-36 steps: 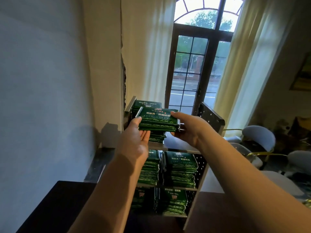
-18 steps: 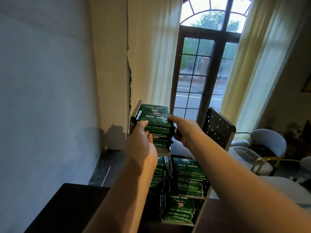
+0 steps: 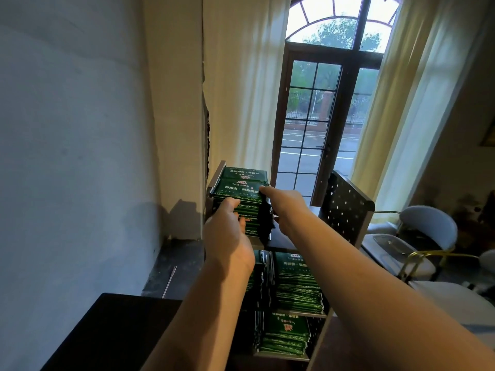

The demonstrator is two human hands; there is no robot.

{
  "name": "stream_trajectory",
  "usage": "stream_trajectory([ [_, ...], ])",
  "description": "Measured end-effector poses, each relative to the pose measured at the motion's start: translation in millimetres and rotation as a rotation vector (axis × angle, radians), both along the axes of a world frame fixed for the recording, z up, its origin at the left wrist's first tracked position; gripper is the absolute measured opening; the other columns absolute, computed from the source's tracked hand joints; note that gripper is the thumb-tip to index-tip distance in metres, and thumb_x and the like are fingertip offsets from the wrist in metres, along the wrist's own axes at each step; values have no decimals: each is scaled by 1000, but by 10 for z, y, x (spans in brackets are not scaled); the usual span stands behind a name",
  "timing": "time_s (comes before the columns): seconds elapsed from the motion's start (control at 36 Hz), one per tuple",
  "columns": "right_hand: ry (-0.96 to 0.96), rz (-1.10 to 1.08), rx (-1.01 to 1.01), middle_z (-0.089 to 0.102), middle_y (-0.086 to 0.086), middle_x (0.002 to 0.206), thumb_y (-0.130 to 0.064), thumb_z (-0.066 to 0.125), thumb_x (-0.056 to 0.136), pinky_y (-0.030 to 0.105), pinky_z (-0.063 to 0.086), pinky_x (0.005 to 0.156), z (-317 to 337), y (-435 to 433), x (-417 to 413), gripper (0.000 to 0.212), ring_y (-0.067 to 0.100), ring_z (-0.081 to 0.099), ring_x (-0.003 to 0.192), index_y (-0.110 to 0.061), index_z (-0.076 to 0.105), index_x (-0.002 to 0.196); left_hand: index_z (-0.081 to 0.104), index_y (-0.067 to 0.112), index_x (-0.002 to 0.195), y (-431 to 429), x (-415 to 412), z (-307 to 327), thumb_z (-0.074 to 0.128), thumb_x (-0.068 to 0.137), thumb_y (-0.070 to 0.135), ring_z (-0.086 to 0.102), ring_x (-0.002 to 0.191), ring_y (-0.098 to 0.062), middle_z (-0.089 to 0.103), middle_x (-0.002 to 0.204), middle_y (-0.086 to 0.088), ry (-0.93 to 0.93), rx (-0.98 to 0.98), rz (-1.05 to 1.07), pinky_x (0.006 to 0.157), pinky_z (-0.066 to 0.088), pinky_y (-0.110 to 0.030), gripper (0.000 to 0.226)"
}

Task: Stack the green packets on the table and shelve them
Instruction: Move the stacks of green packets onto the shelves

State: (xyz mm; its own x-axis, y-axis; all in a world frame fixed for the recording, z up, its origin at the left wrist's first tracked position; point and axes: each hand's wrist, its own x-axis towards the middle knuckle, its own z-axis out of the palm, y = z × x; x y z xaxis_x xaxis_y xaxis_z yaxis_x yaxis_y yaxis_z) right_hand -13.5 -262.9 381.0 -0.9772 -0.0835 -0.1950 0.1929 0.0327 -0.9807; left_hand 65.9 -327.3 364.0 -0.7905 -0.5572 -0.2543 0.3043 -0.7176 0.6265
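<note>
At the centre of the frame, a stack of green packets [image 3: 242, 192] sat at the left end of the top shelf of a grey rack [image 3: 345, 210]. The left hand [image 3: 227, 234] gripped the stack's near face, thumb on its top edge and fingers curled in below. The right hand [image 3: 285, 207] clasped the stack's right side, thumb laid on the top packet and fingers bent round the side. Lower in the frame, 2 more shelves held further packet stacks [image 3: 297, 286]. A dark table [image 3: 107, 333] filled the lower left, and pale chairs [image 3: 428, 226] stood at the right edge.
</note>
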Motion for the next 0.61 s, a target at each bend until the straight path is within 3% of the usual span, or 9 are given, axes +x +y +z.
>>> stream_trajectory([
  [0.14, -3, 24, -11, 53, 4, 76, -20, 65, 95, 14, 36, 29, 6, 59, 60, 23, 11, 50, 62, -4, 49, 100, 57, 15, 86, -28, -8, -47, 55, 94, -1, 56, 92, -16, 58, 96, -6, -15, 14, -32, 99, 45, -32, 18],
  [0.22, 20, 20, 22, 54, 5, 88, -25, 67, 93, 22, 37, 47, -4, 76, 56, 37, 12, 49, 70, -2, 52, 117, 55, 15, 87, -45, -11, -85, 56, 94, 0, 56, 90, -15, 58, 97, -7, -26, 8, -61, 103, 44, -33, 16],
  [0.31, 53, -3, 57, 55, 8, 110, -32, 72, 89, 25, 39, 57, -20, 115, 57, 61, 17, 54, 82, 0, 48, 134, 55, 15, 92, -76, -32, -132, 58, 93, 2, 56, 103, -18, 56, 105, -7, -31, 7, -125, 106, 43, -33, 13],
  [0.42, 105, 2, 71, 55, 14, 135, -30, 72, 88, 34, 49, 87, -69, 229, 137, 64, 27, 57, 114, 0, 46, 139, 54, 8, 115, -88, -26, -205, 59, 91, 2, 49, 119, -22, 54, 108, -9, -16, -26, -226, 109, 38, -35, 25],
  [0.5, 133, 45, 115, 61, 7, 107, -32, 73, 87, 31, 49, 74, -174, 356, 273, 57, 20, 57, 91, -3, 52, 131, 58, 6, 108, -21, 53, -253, 59, 93, 2, 49, 112, -23, 55, 106, -11, -39, -133, -317, 103, 41, -35, 16],
  [0.61, 94, 108, 177, 60, 5, 92, -31, 75, 85, 29, 46, 68, -495, 546, 494, 41, 17, 57, 83, -8, 61, 115, 62, 12, 95, 137, 116, -580, 61, 93, 8, 52, 122, -25, 55, 136, -15, -118, -308, -498, 99, 43, -34, 5],
])
